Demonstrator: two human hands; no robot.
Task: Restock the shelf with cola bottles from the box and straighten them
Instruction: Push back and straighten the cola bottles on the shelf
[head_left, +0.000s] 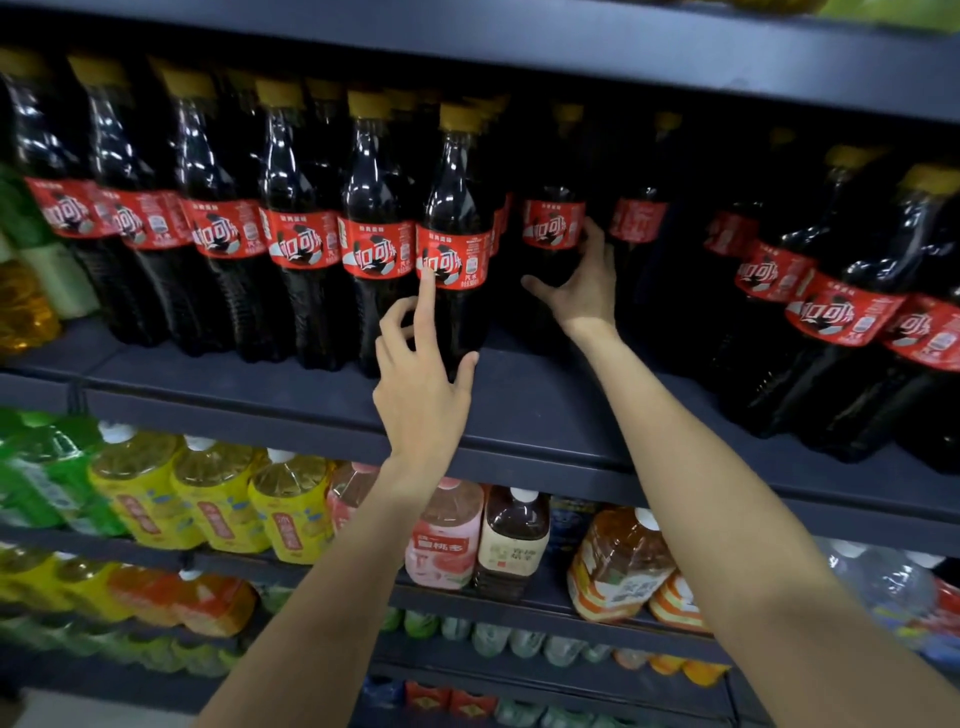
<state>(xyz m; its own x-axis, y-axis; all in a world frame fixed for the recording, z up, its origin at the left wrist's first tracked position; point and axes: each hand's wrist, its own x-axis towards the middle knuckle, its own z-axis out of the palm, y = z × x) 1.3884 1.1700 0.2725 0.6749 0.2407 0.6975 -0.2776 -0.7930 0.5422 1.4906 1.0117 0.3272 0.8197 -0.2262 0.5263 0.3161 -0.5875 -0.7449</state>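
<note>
Cola bottles with red labels and yellow caps stand in rows on the dark shelf (519, 415). My left hand (421, 379) is at the front bottle (453, 208) that ends the left rows. Its straight index finger touches the label and its thumb lies against the lower body. My right hand (576, 291) reaches into a gap further back and grips a set-back cola bottle (553, 228), thumb on its left, fingers on its right. More cola bottles (841, 312) stand to the right. The box is out of view.
A shelf board (623, 57) hangs close above the caps. The shelves below carry yellow tea bottles (218, 499), a pink drink (441, 540), a brown tea bottle (514, 535) and orange drinks (618, 566). Green and yellow bottles (21, 291) stand at the cola shelf's left end.
</note>
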